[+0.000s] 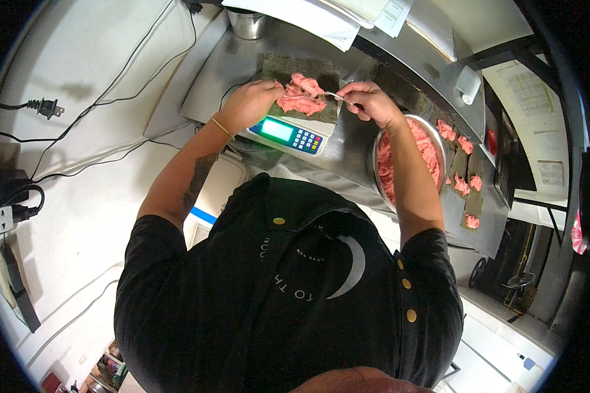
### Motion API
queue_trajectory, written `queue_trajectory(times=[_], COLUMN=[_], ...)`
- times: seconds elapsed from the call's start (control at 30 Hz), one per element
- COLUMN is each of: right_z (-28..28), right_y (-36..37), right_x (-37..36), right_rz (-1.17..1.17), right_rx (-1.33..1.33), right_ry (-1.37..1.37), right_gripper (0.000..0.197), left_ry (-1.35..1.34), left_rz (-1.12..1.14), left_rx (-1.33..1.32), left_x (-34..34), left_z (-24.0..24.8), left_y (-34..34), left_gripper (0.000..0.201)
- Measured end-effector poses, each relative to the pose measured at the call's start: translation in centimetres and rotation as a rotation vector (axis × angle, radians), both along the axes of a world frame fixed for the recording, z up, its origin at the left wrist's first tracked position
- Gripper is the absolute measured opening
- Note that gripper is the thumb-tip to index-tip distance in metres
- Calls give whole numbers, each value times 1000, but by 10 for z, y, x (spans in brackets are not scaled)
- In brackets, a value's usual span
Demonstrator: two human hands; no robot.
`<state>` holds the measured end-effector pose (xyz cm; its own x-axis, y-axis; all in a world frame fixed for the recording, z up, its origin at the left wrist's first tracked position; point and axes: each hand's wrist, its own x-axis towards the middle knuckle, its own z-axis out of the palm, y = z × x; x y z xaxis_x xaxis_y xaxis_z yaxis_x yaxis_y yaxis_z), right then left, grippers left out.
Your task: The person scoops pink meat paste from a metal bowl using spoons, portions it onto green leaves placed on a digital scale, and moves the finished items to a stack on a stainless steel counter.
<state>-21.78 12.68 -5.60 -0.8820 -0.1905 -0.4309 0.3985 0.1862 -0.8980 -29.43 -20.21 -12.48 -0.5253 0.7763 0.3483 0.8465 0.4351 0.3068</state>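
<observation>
Pink minced meat [301, 103] lies in a ragged mound on a dark green seaweed sheet [275, 67], which rests over a digital scale [287, 135] with a lit green display. My right hand [372, 106] pinches the thin handle of a metal spoon [335, 97], its end reaching into the meat from the right. At the meat's left edge my left hand [250, 105] has its fingers curled together; a thin pale edge shows by the fingertips, too small to name. Beneath my right forearm stands a steel bowl [378, 171] filled with more pink meat, partly hidden by the arm.
To the right, several seaweed pieces bear small meat lumps [462, 185] on the steel table [360, 145]. A metal pot [246, 25] and papers [321, 23] sit at the far side. Black cables [101, 103] run along the left wall.
</observation>
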Motion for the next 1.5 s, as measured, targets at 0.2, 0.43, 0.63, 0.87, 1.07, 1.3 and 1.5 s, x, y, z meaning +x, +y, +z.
queue_trajectory(times=[0.2, 0.43, 0.63, 0.87, 1.07, 1.3, 1.5], right_z=[-2, -15, -29, -19, -13, -3, -1], right_y=[-1, -20, -30, -39, -34, -22, -16], right_x=[29, 73, 100, 127, 155, 188, 210], right_rz=[-195, -412, -485, -598, -705, -757, -831], right_rx=[107, 154, 297, 24, -230, -363, -388], right_ry=[345, 347, 387, 338, 367, 364, 364], right_gripper=[17, 19, 24, 25, 24, 23, 24], left_ry=[71, 3, 42, -20, -155, -218, -341], left_rz=[-25, 84, 107, 244, 280, 218, 86], left_rx=[86, -68, -59, 182, 346, 372, 366], left_x=[9, 4, 2, 27, 73, 95, 126], left_z=[23, 25, 34, 58, 63, 99, 113], left_y=[-1, -8, -9, -5, 24, 48, 79], left_gripper=[23, 29, 28, 21, 21, 13, 13])
